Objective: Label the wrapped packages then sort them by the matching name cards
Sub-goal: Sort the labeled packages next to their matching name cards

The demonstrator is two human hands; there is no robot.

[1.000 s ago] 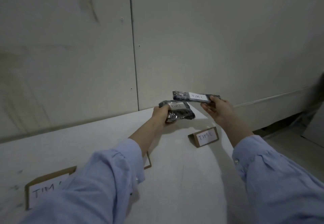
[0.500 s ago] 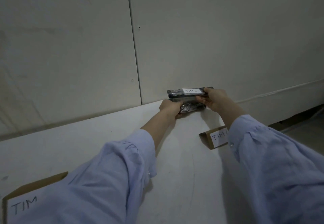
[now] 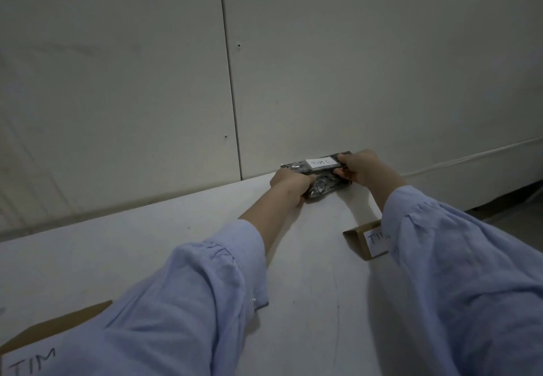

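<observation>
slip risk at table far edge: right hand pinches upper package, left hand grips lower package; lumpy base, top may slide on release.

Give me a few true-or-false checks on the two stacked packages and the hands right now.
1. The labelled package lies on top of the lower package. True.
2. The right hand is clear of both packages. False: it grips the labelled package's right end.
3. The stack sits at the table's near edge. False: it sits at the far edge, by the wall.
4. A name card stands beside the right sleeve, partly hidden. True.
5. The left hand holds the lower package's left end. True.
</observation>
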